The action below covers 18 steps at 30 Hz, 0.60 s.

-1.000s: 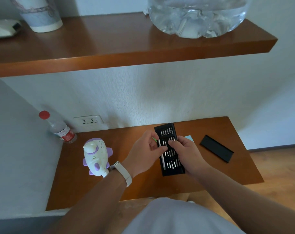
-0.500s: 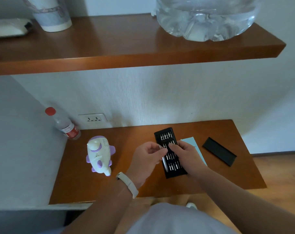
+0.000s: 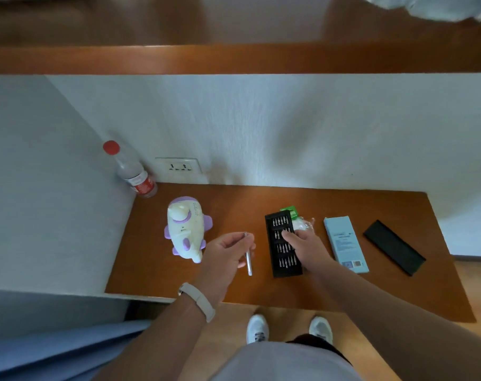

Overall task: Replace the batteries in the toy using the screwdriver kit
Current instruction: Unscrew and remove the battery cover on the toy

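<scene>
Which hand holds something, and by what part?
Left hand pinches the screwdriver handle near its upper end; right hand touches the bit tray, grip unclear.
</scene>
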Motion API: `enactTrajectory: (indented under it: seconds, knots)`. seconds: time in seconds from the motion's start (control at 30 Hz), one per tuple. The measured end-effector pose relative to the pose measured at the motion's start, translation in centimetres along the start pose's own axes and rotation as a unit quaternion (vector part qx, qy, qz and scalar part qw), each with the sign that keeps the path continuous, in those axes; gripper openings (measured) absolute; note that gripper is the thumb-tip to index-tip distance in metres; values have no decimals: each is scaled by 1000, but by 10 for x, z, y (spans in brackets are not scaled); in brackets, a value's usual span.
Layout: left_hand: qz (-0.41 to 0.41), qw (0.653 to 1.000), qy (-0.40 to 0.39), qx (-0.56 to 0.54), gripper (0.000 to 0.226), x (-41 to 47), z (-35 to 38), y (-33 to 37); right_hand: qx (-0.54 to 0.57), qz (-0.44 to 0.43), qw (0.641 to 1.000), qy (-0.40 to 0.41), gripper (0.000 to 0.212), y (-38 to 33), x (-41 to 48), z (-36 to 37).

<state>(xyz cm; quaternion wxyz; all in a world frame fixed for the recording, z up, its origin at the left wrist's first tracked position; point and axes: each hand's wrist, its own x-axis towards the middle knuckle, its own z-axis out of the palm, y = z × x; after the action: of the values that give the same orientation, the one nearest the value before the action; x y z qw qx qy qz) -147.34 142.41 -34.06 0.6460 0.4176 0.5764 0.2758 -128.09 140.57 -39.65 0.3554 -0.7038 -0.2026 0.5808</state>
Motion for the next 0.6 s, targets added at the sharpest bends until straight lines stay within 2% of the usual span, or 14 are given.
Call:
enactTrajectory:
  seconds: [0.2,0.4,0.6]
  knots:
    - [-25,999,17,-38,17,8,-13,-16,-99,-5,995,-12,31,18,36,20]
    - [-30,999,28,-23,18,14,-26,-29,-154,10,988,-10,48,27,57,33]
    - [-40,999,23,-25,16,16,-35,-38,-212,-9,976,44,40,25,70,42]
